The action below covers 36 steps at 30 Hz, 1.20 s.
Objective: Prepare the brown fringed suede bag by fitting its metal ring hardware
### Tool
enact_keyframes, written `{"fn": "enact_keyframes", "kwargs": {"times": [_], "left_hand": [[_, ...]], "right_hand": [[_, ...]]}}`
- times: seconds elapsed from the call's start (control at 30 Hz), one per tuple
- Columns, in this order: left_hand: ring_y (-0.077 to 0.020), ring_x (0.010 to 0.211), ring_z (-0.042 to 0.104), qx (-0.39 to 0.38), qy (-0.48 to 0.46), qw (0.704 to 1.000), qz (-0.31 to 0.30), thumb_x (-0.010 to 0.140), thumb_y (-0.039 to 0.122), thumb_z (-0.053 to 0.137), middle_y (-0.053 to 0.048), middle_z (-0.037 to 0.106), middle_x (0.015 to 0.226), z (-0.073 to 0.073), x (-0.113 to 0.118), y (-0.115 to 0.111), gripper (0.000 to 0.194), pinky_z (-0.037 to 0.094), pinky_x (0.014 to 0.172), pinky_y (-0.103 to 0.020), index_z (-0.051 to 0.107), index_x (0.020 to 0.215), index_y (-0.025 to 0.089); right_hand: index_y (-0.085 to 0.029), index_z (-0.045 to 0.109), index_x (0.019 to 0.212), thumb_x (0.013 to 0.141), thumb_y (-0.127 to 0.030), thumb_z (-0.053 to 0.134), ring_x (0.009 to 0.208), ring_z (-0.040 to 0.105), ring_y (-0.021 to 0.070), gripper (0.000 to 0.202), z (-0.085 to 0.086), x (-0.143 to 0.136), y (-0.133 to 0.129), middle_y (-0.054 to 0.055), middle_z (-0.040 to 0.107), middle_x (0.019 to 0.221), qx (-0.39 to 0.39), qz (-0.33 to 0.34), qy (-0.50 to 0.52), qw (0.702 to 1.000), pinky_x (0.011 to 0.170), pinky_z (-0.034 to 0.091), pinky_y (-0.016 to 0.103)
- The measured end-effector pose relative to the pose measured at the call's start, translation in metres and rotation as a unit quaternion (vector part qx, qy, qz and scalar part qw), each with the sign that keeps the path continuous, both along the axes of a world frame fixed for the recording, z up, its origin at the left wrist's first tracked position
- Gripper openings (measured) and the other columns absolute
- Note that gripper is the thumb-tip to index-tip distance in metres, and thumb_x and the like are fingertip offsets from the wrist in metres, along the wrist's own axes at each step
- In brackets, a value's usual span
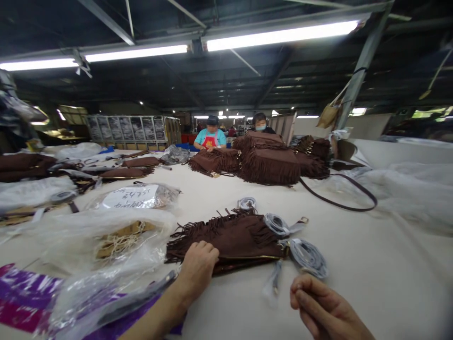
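— Left hand (197, 269)? Fingers curled, pressing down on the brown suede fringed bag (230, 238), flat on the pale table (371, 264).
— Right hand (323, 307)? Loosely clenched, grasping nothing, beside the wrapped strap (307, 256); bare cloth rightward.

One view only, from a camera worn on the person's head, looking forward and slightly down across the tabletop (371, 264). It sits close to the hands, left (197, 267) and right (323, 307), at the bottom edge. Farther off it takes in the ceiling lights (283, 34) and the room's far end.
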<state>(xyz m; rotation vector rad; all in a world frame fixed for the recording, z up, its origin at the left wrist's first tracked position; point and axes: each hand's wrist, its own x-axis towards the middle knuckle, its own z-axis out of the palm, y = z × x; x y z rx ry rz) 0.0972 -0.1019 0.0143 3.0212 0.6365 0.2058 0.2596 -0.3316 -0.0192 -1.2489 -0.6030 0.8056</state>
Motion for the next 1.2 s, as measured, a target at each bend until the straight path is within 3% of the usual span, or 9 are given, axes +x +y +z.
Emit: {"fn": "enact_keyframes", "kwargs": {"times": [0.1,0.2,0.33,0.5,0.67,0.83,0.97,1.07,1.2], "left_hand": [[-0.0260,0.097,0.056,0.019,0.024,0.998,0.050,0.093,0.012,0.036,-0.009,0.063,0.098,-0.006,0.003,0.020,0.023,0.042,0.082,-0.039,0.059,0.091,0.016],[-0.0231,0.095,0.059,0.005,0.007,0.996,0.092,0.095,0.014,0.035,-0.008,0.063,0.099,-0.008,0.001,0.031,0.023,0.042,0.079,-0.034,0.057,0.094,0.017],[-0.0195,0.092,0.061,-0.002,0.004,0.995,0.103,0.097,0.017,0.033,-0.005,0.064,0.097,-0.008,0.000,0.036,0.022,0.042,0.076,-0.029,0.055,0.094,0.019],[-0.0189,0.090,0.061,0.010,0.004,0.995,0.102,0.097,0.018,0.034,-0.004,0.064,0.095,-0.008,0.003,0.036,0.022,0.042,0.073,-0.028,0.055,0.092,0.019],[-0.0201,0.090,0.061,-0.014,-0.011,0.996,0.091,0.096,0.018,0.036,-0.006,0.064,0.094,-0.008,0.004,0.039,0.022,0.043,0.077,-0.029,0.057,0.090,0.018],[-0.0176,0.103,0.059,-0.150,-0.066,0.986,0.038,0.097,0.024,0.035,-0.005,0.066,0.109,0.016,-0.026,0.049,0.027,0.043,0.090,-0.027,0.059,0.107,0.018],[-0.0207,0.107,0.058,-0.125,-0.034,0.987,0.094,0.094,0.016,0.034,-0.008,0.065,0.114,0.039,-0.064,0.061,0.033,0.043,0.092,-0.031,0.061,0.112,0.017],[-0.0229,0.100,0.061,-0.099,0.047,0.989,0.098,0.088,0.012,0.039,-0.007,0.068,0.105,0.040,-0.084,0.064,0.030,0.046,0.086,-0.032,0.066,0.100,0.018],[-0.0220,0.095,0.061,-0.086,0.095,0.989,0.079,0.088,0.014,0.042,-0.007,0.067,0.098,0.029,-0.094,0.060,0.024,0.046,0.084,-0.031,0.065,0.093,0.017]], "right_hand": [[-0.018,0.060,0.084,0.078,-0.057,0.067,0.046,0.039,0.0059,0.040,-0.007,0.033,-0.001,0.000,0.058,0.072,-0.064,-0.032,-0.166,0.984,0.040,0.027,0.018],[-0.020,0.062,0.085,0.084,-0.050,0.055,0.057,0.050,0.0141,0.031,-0.013,0.064,0.000,0.000,0.056,0.067,-0.147,-0.036,-0.335,0.930,0.054,0.041,0.026],[-0.023,0.058,0.077,0.085,-0.043,0.047,0.056,0.054,0.0187,0.024,-0.018,0.082,0.007,-0.001,0.056,0.060,-0.190,-0.045,-0.448,0.873,0.055,0.044,0.031],[-0.023,0.057,0.078,0.086,-0.040,0.043,0.057,0.057,0.0188,0.023,-0.008,0.079,0.019,0.000,0.058,0.063,-0.180,-0.078,-0.498,0.844,0.058,0.045,0.031],[-0.021,0.056,0.077,0.087,-0.030,0.043,0.070,0.059,0.0173,0.019,0.004,0.072,0.030,0.002,0.061,0.081,-0.147,0.007,-0.536,0.831,0.067,0.046,0.030],[-0.023,0.058,0.078,0.090,-0.034,0.040,0.084,0.061,0.0216,0.024,-0.023,0.072,0.035,0.006,0.064,0.093,-0.134,0.023,-0.552,0.822,0.078,0.048,0.035],[-0.026,0.065,0.082,0.087,-0.046,0.046,0.086,0.063,0.0255,0.029,-0.045,0.087,0.036,0.008,0.067,0.097,-0.127,0.022,-0.560,0.819,0.077,0.052,0.035],[-0.026,0.068,0.083,0.083,-0.048,0.048,0.085,0.065,0.0271,0.029,-0.051,0.097,0.039,0.008,0.068,0.096,-0.121,0.009,-0.571,0.812,0.075,0.053,0.036],[-0.026,0.066,0.078,0.084,-0.047,0.047,0.079,0.063,0.0250,0.029,-0.044,0.093,0.041,0.007,0.066,0.086,-0.128,0.024,-0.568,0.813,0.071,0.052,0.035]]}}
